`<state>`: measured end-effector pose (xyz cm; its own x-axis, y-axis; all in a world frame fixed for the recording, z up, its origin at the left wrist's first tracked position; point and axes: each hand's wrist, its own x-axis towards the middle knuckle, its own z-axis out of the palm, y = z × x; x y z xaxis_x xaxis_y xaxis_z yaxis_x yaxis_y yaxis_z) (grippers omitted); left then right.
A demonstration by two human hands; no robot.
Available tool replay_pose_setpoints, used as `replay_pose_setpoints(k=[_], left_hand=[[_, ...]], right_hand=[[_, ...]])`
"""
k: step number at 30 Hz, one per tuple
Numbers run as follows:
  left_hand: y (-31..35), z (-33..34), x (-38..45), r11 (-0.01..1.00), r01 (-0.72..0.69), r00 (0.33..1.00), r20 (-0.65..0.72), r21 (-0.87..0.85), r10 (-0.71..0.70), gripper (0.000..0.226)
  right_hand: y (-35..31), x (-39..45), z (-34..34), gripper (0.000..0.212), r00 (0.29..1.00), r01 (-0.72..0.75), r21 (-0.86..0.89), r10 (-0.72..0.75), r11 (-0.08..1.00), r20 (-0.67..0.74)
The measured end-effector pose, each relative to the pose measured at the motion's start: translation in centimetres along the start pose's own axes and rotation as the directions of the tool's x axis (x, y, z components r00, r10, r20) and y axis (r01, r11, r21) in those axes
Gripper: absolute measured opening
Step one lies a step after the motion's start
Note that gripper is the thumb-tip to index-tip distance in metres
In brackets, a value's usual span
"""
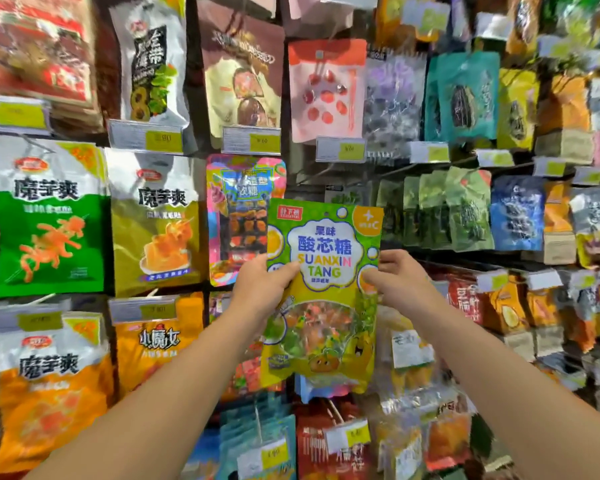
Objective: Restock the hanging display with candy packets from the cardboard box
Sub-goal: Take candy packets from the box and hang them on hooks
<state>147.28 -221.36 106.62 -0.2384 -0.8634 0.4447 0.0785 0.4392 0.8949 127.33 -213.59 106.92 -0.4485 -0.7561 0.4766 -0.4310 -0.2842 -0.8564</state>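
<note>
Head view: both hands are gripping one candy packet point(321, 271) at frame centre, left hand point(260, 285) and right hand point(400, 280) pinching its side edges before the hanging display point(246, 220). Its hang hole could be missing the hidden peg, letting it drop.

In front of me the hanging display point(465, 166) carries rows of snack packets on pegs: a green packet point(49, 220) beside an olive packet point(155, 223), a pink packet point(326, 90) above, yellow price tags point(163, 140) clipped beneath them.
</note>
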Motion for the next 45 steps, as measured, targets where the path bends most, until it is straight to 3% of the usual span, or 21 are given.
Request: replay_pose_setpoints(k=[3, 8, 12, 18, 24, 27, 30, 36, 41, 45], left_hand=[[-0.5, -0.1, 2.7, 0.994, -0.056, 0.994, -0.091, 0.095, 0.064, 0.018], [-1.7, 0.9, 7.7, 0.977, -0.075, 0.969, -0.218, 0.198, 0.118, 0.049], [0.0, 2.6, 9.0, 0.977, -0.067, 0.960, -0.253, 0.201, 0.118, 0.030], [0.3, 5.1, 11.6, 0.969, -0.078, 0.942, -0.299, 0.235, 0.149, 0.019], [0.6, 7.5, 12.9, 0.967, -0.123, 0.903, -0.380, 0.223, 0.202, 0.019], [1.2, 8.6, 13.6, 0.969, -0.130, 0.877, -0.431, 0.210, 0.211, 0.040], [1.9, 9.2, 14.3, 0.965, -0.141, 0.847, -0.478, 0.222, 0.234, 0.058], [3.0, 9.3, 15.8, 0.968, -0.060, 0.828, -0.530, 0.245, 0.186, 0.036], [3.5, 9.1, 16.8, 0.961, -0.002, 0.844, -0.515, 0.276, 0.149, 0.052], [3.6, 9.3, 17.6, 0.974, -0.004, 0.851, -0.511, 0.226, 0.122, 0.043]], right_hand=[[-0.8, 4.1, 0.0, 0.059, 0.996, 0.081, -0.143, -0.084, 0.986, -0.014], [-3.1, 10.9, 0.2, 0.059, 0.967, 0.251, -0.195, -0.254, 0.948, 0.011], [-5.1, 14.8, 0.2, 0.067, 0.934, 0.350, -0.152, -0.358, 0.924, -0.026], [-7.2, 18.6, -1.3, 0.067, 0.893, 0.450, -0.080, -0.451, 0.890, 0.007], [-8.3, 21.0, -3.1, 0.050, 0.852, 0.520, 0.072, -0.522, 0.851, 0.019], [-9.0, 21.8, -3.4, 0.045, 0.822, 0.559, 0.114, -0.567, 0.821, 0.050], [-9.1, 22.4, -3.0, 0.052, 0.813, 0.569, 0.141, -0.580, 0.810, 0.053], [-8.9, 23.4, -2.7, 0.069, 0.791, 0.598, 0.162, -0.611, 0.785, 0.035], [-8.5, 23.0, -2.4, 0.062, 0.764, 0.636, 0.170, -0.645, 0.753, -0.002], [-7.9, 22.8, -2.5, 0.051, 0.747, 0.655, 0.188, -0.665, 0.732, -0.013]])
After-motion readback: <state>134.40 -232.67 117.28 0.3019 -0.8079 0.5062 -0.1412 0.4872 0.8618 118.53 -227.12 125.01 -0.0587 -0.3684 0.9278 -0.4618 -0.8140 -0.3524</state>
